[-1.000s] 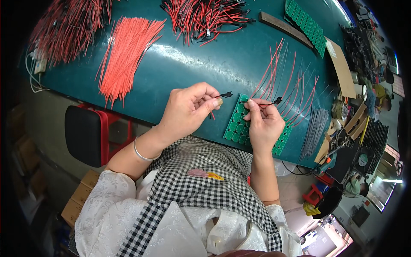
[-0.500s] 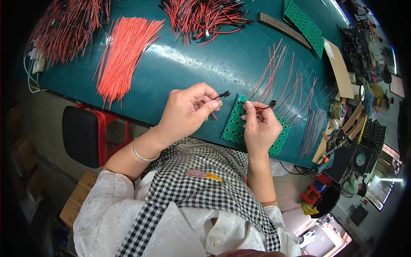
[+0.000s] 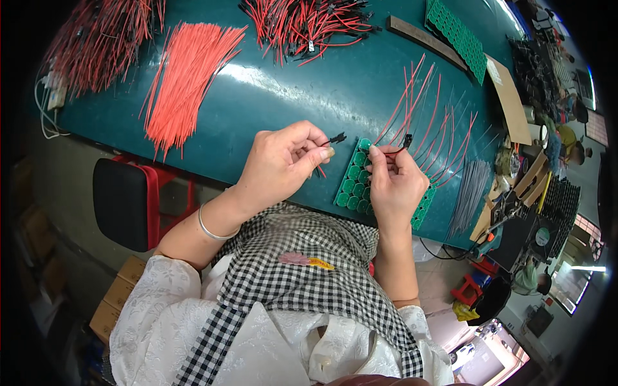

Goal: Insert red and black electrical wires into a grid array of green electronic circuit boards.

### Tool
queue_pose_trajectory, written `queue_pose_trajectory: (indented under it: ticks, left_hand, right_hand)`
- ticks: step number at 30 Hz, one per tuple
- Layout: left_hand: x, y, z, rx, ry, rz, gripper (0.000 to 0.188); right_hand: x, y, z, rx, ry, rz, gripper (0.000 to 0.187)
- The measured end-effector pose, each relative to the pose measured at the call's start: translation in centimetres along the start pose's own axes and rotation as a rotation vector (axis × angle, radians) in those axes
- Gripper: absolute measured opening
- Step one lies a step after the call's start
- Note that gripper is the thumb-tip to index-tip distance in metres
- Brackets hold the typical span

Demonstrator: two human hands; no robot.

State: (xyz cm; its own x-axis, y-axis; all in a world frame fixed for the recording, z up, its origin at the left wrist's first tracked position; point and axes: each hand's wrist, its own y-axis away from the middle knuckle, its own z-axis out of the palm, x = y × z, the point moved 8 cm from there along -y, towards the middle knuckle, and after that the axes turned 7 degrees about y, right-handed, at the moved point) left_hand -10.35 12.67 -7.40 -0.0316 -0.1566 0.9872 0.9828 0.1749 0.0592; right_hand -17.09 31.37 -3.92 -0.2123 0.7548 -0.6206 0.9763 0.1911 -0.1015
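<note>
Black plug (image 3: 338, 137): juts from left hand (image 3: 286, 157) above the worktop (image 3: 290, 96), fingers pinching just behind; I'd keep that snug
Other plug (image 3: 408, 141): by right hand (image 3: 397, 183), fingers pinching its wire (image 3: 391, 153); go easy, no kinks
Green board (image 3: 353, 188): partly hidden under right hand
Left palm: can't see inside

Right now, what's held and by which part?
Left hand: a black-plug lead, by its wires close to the plug end. Right hand: another black-plug lead, by its wires.
</note>
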Motion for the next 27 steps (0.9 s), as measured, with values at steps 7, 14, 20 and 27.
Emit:
queue_pose_trajectory:
  ticks: [7,14,20,27]
  left_hand:
    - [-0.1,-0.1,0.1,-0.001,-0.009,0.005,0.006]
    - [-0.1,-0.1,0.1,-0.003,0.001,-0.004,0.006]
    - [-0.1,0.0,0.0,0.003,-0.001,-0.016,0.008]
    - [-0.1,0.0,0.0,0.01,0.007,-0.027,0.008]
  right_hand:
    - [-1.1,-0.7,0.1,-0.026,0.158,-0.156,0.02]
    - [-2.8,-0.9,0.2,-0.029,0.325,-0.302,0.029]
    - [-3.3,-0.9,0.4,-0.028,0.361,-0.385,0.03]
    - [-3.4,-0.8,0.6,-0.002,0.394,-0.478,0.03]
